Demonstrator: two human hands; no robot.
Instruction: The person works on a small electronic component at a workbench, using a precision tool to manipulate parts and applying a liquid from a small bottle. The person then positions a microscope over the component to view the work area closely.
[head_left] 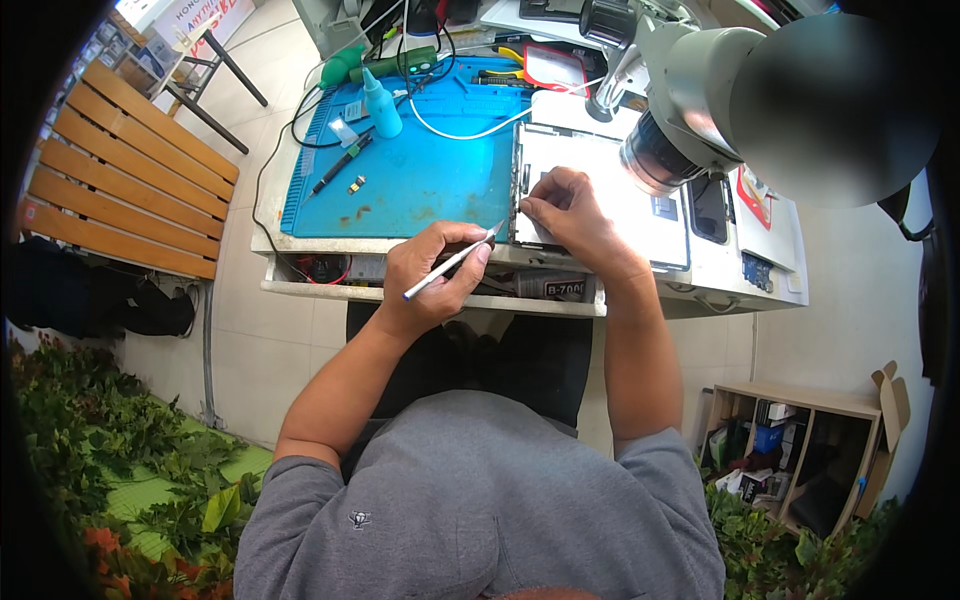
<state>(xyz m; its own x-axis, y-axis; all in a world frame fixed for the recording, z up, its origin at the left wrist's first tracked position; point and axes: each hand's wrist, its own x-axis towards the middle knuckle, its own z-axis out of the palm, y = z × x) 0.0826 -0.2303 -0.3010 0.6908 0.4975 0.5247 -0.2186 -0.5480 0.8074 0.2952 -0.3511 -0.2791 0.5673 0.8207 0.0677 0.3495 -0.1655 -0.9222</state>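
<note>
White panel (635,215), dark-edged, brightly lit, left hand (408,264) pinching slim white tool (431,278), right hand (582,222) at panel's edge, grip unclear

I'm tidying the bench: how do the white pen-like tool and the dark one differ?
The white tool is held in the left hand; the dark tool lies on the blue mat. The white tool's shaft is pale; the dark tool's is mostly black. Both are slim.
</note>
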